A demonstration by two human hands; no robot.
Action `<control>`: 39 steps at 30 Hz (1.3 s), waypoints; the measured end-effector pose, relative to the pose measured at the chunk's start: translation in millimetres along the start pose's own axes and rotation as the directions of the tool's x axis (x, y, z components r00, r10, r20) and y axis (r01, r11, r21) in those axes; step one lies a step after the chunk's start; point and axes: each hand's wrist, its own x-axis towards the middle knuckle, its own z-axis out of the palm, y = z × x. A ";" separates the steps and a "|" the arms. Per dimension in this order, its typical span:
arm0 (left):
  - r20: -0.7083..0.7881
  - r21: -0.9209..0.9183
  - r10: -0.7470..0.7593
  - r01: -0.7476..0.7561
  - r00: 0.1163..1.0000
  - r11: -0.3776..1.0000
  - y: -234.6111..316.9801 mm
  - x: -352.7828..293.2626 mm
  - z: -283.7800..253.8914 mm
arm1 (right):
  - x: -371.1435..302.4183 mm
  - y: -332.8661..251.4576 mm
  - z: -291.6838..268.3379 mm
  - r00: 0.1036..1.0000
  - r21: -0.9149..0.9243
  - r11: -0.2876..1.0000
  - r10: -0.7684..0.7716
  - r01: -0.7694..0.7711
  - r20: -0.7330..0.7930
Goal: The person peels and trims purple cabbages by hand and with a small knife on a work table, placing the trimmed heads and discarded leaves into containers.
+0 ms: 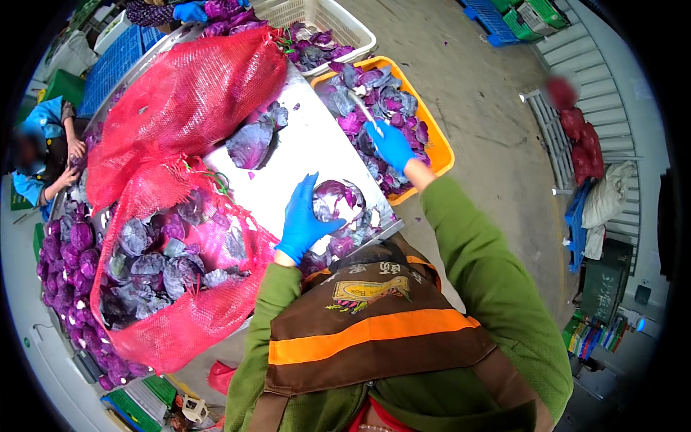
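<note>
Our left hand (306,219), spread, clasps a cabbage (340,201); our right hand (389,144) grips a knife (361,106); heads (79,255) along the bench (309,137)'s left edge look finished; sacked heads (147,264) unstarted.

Smooth cabbage (340,199), shiny metal tabletop (306,137), mesh sack (187,108).

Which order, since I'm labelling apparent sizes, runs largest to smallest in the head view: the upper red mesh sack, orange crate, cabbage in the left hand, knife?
1. Upper red mesh sack
2. Orange crate
3. Cabbage
4. Knife, judged by the part showing outside the right hand
</note>
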 end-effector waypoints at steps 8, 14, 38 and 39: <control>0.006 -0.413 -0.538 0.492 0.843 0.767 -32.9 -2.5 30.0 | -138.9 18.1 36.7 0.973 0.351 0.922 0.096 -0.167 0.210; -0.015 -0.571 -0.703 0.571 0.711 0.590 -12.2 -2.0 46.2 | -150.9 -6.2 43.5 0.991 -0.076 0.988 -0.134 0.132 -0.025; -0.216 -0.671 -0.716 0.432 0.664 0.603 9.9 3.7 100.9 | -117.9 -12.3 41.1 0.998 -0.262 0.964 0.027 -0.042 -0.061; -0.214 -0.672 -0.714 0.430 0.667 0.603 8.3 2.6 102.0 | -117.1 -10.2 42.6 0.997 -0.256 0.965 0.041 -0.056 -0.062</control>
